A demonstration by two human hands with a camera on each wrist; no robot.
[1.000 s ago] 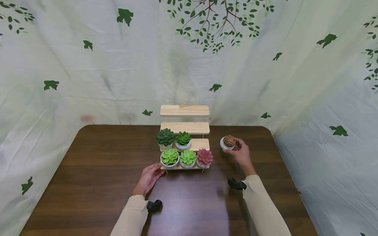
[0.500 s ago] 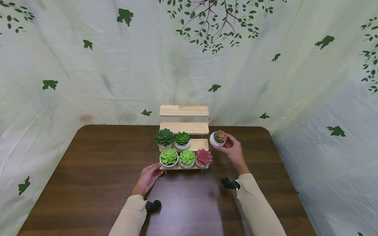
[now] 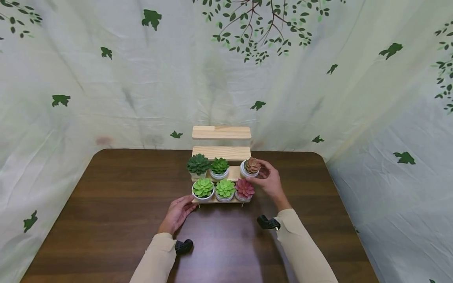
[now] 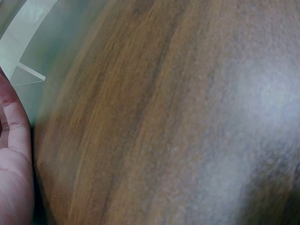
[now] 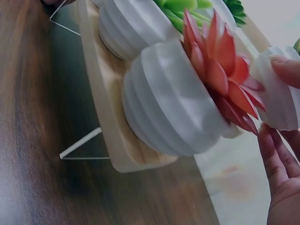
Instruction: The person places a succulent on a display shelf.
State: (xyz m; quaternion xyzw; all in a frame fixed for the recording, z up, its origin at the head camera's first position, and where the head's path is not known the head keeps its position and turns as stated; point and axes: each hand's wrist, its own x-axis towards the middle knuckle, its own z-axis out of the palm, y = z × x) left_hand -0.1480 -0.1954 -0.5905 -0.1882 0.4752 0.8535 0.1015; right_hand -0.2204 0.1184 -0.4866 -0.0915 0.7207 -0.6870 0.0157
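A tiered wooden plant stand [image 3: 221, 152] stands at the far middle of the table. My left hand [image 3: 177, 212] grips the left front corner of its lowest shelf; in the left wrist view only part of that hand [image 4: 14, 159] shows. My right hand [image 3: 269, 181] holds a brown succulent in a white pot [image 3: 251, 166] at the right end of the second shelf. Whether the pot touches the shelf, I cannot tell. Just in front sits a potted red succulent [image 3: 244, 188], its ribbed white pot [image 5: 168, 103] large in the right wrist view.
Two light green succulents, one at the left [image 3: 203, 188] and one in the middle [image 3: 225, 188], share the lowest shelf. A dark green succulent [image 3: 198, 164] and a smaller green one [image 3: 219, 166] occupy the second. Behind the brown table [image 3: 124, 188] hangs a leaf-printed cloth [image 3: 159, 78].
My right hand has carried the brown succulent leftward from beside the stand to the right end of the second shelf. My left hand has stayed at the stand's corner.
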